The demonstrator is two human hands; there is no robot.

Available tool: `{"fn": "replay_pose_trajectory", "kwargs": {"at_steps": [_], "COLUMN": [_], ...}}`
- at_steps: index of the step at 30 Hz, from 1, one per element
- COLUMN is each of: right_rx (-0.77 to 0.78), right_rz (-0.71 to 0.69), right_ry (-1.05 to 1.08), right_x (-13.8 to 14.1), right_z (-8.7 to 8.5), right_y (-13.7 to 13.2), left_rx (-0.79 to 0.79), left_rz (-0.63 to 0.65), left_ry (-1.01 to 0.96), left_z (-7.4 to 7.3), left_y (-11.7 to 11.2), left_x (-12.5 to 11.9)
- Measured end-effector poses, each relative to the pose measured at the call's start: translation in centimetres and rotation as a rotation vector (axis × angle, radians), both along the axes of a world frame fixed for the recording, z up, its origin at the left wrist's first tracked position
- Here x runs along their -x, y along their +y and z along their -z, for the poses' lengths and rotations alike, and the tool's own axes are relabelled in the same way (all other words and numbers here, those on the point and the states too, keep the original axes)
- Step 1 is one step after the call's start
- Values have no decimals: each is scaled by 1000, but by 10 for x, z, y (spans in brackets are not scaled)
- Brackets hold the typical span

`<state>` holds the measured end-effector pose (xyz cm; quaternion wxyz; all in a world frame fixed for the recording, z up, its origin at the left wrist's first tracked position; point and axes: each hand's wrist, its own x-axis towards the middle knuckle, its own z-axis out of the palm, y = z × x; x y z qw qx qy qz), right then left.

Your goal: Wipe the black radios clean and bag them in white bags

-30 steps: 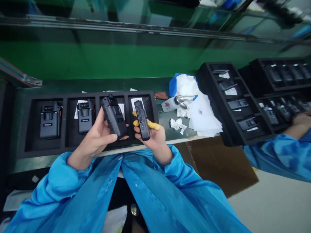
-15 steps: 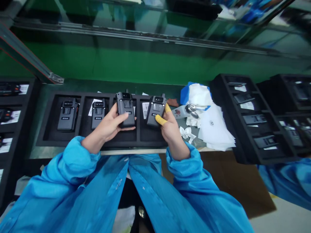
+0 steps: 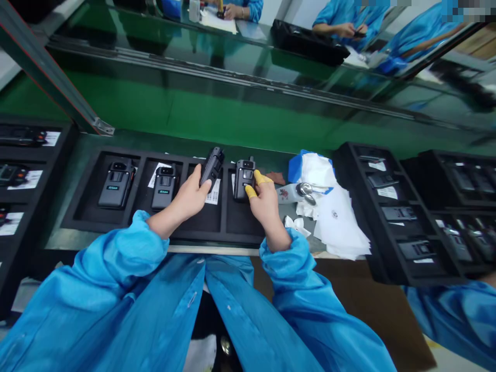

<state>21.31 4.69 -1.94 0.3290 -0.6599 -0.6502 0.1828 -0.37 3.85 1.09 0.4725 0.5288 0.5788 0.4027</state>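
Device (image 3: 212,166), long axis diagonal, top rightward, in left hand's (image 3: 189,195) grasp; straighter device (image 3: 244,175) in right hand's (image 3: 265,200).

a green panel (image 3: 194,118) stands upright behind a dark green bench top (image 3: 132,139), whose front edge (image 3: 217,250) is pale. a worn metal rail (image 3: 232,80) crosses above the panel, and beyond it a glossy green surface (image 3: 186,44) catches soft light. at left slants a metal post (image 3: 58,67) with red edging. the floor (image 3: 451,361) is pale at lower right.
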Motion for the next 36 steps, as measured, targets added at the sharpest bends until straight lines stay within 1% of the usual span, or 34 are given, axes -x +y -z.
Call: {"fn": "replay_pose_trajectory", "kwargs": {"at_steps": [2, 4, 5, 7, 8, 10, 12, 14, 16, 17, 19, 22, 24, 27, 29, 31, 33, 36], "right_rx": [-53, -139, -173, -206, -209, -206, -195, -150, -65, -18, 56, 111, 133, 138, 140, 149, 147, 82], "right_rz": [-31, -57, -77, -155, -210, -333, -432, -482, -510, -523, -554, -603, -591, -510, -515, -547, -528, -465], "right_ry": [-45, -73, -81, -89, -96, -121, -168, -243, -347, -401, -488, -534, -538, -554, -561, -546, -502, -386], "right_x": [3, 12, 18, 33, 41, 62, 84, 108, 131, 141, 156, 169, 173, 180, 186, 191, 195, 199], "right_z": [-10, -20, -25, -34, -37, -39, -38, -37, -36, -36, -39, -43, -45, -43, -40, -37, -35, -33], "right_y": [-7, -16, -22, -33, -37, -45, -50, -53, -54, -54, -55, -53, -51, -48, -48, -50, -52, -55], "left_rx": [17, 28, -8, -141, -222, -365, -431, -381, -246, -177, -88, -49, -29, 3, 25, 38, 20, -25], "left_rz": [11, 57, 80, 98, 81, -4, -120, -234, -304, -317, -313, -282, -261, -193, -140, -131, -188, -338], "left_ry": [65, 75, 84, 145, 202, 368, 570, 753, 881, 922, 973, 1044, 1088, 1140, 1170, 1154, 1049, 744], "left_z": [3, 2, 0, -8, -13, -20, -23, -20, -14, -12, -9, -12, -16, -20, -21, -21, -19, -17], "left_y": [-9, -20, -27, -40, -46, -56, -61, -64, -65, -66, -68, -69, -67, -62, -59, -56, -56, -58], "left_x": [6, 15, 20, 35, 43, 64, 88, 112, 132, 140, 151, 159, 162, 161, 160, 161, 166, 179]}}
